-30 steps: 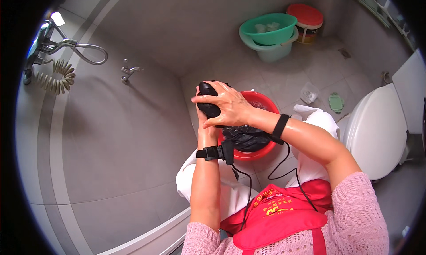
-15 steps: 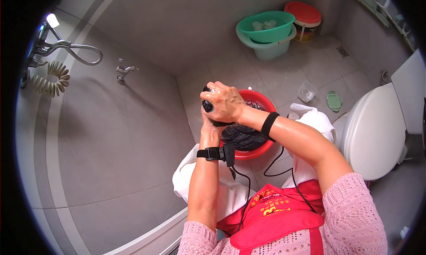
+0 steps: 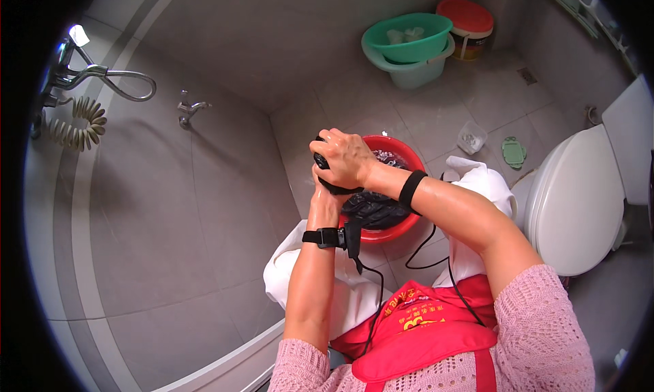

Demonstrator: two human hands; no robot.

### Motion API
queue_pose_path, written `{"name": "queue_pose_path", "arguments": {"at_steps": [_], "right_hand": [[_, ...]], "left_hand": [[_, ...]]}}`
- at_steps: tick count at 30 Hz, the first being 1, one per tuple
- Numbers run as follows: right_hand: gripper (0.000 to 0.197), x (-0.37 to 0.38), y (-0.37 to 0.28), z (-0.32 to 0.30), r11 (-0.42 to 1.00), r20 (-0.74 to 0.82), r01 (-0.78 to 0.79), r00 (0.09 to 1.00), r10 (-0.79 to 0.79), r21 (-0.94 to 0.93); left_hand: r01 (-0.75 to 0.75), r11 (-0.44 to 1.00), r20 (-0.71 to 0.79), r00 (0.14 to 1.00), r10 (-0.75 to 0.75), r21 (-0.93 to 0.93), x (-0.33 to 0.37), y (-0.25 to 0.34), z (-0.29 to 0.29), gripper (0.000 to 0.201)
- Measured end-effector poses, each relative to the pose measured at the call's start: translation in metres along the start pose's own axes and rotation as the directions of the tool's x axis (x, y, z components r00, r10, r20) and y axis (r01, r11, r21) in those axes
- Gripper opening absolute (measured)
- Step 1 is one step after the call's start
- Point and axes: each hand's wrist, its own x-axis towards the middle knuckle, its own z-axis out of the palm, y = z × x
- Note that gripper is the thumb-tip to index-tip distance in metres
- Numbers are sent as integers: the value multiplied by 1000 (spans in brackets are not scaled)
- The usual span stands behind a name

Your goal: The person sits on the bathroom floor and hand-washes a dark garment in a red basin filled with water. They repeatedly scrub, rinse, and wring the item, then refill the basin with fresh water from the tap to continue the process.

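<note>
Bright even light, sharp centre; fisheye-bent, dark rim

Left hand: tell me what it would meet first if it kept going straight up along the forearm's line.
The left hand points up into the black cloth it grips with the right hand. Past that, the line likely reaches the grey tiled wall, though depth is unclear.

Showing here are two hands, the left hand (image 3: 325, 202) and the right hand (image 3: 349, 157), gripping one dark wet cloth (image 3: 334, 176), one red basin (image 3: 395, 187), two stacked green tubs (image 3: 409, 48), one red-lidded bucket (image 3: 467, 25) and one white toilet (image 3: 579, 194).
</note>
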Motion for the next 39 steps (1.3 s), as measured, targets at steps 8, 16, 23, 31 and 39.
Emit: {"name": "queue_pose_path", "arguments": {"at_steps": [8, 16, 23, 31, 39], "right_hand": [[25, -4, -4, 5, 999, 18, -48, 999, 48, 3], [26, -15, -13, 13, 944, -57, -299, 949, 309, 142], [42, 16, 52, -37, 217, -76, -540, 272, 959, 813], [44, -15, 115, -276, 454, -409, -114, 287, 866, 884], [52, -186, 109, -479, 415, -947, -904, 218, 235, -105]], "left_hand": [[21, 999, -19, 1000, -20, 26, -6, 0, -2, 48], [21, 964, -108, 994, 8, 266, -14, 15, -1, 48], [22, 752, -202, 968, 149, 659, -29, 30, 52, 93], [116, 614, -181, 983, 44, 780, 8, 44, -19, 71], [106, 609, -142, 990, 10, 786, 1, 17, 18, 48]]}}
